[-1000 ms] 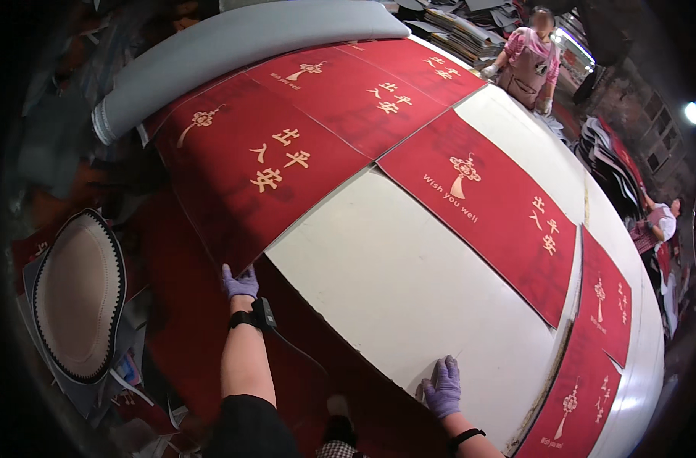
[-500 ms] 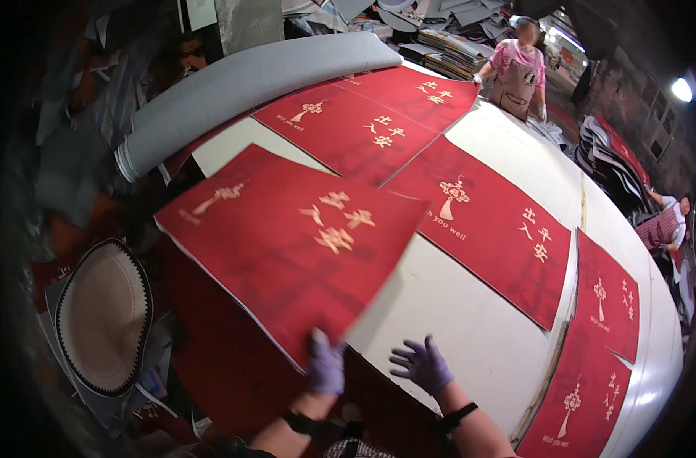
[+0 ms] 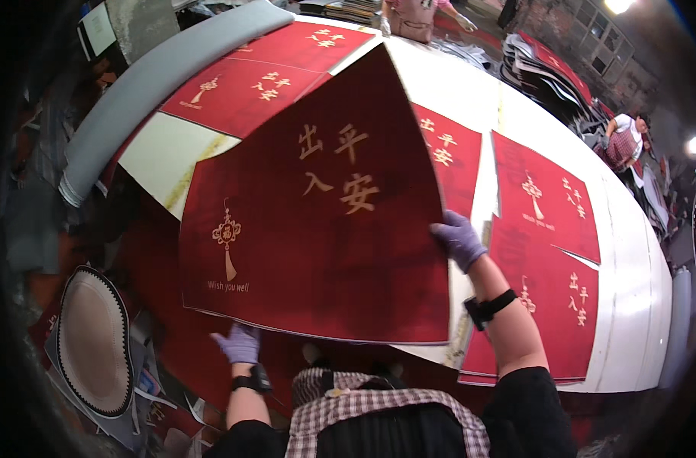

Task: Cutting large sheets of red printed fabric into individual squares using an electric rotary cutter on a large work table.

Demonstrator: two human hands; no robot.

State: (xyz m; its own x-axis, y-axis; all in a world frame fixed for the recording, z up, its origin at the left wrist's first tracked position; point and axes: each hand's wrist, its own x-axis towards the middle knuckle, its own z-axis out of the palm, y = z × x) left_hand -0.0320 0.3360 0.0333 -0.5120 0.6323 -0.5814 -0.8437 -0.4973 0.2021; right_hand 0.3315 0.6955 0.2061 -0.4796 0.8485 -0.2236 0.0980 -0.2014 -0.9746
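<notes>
A large red doormat (image 3: 310, 252) with gold lettering and a gold knot-and-tassel motif is lifted in front of me, its far corner raised. My right hand (image 3: 461, 238), in a purple glove, is closed on its right edge. My left hand (image 3: 240, 343), also gloved, is at the near edge, thumb stretched out and not clamped on the mat; its fingertips are partly hidden by that edge. Behind the lifted mat, another red mat (image 3: 464, 164) is partly covered. More red mats (image 3: 542, 187) lie on the white table (image 3: 630, 305) at right and at far left (image 3: 237, 95).
A thick grey roll (image 3: 165, 88) lies along the table's left side. An oval, dark-edged piece (image 3: 95, 343) rests among scraps at lower left. One co-worker (image 3: 417, 19) stands at the far edge, another person (image 3: 623, 141) at far right by stacked mats (image 3: 542, 72).
The lifted mat has swung upright and nearer to me. My right hand has taken hold of its right edge, while my left hand has moved left along the near edge. The view has shifted.
</notes>
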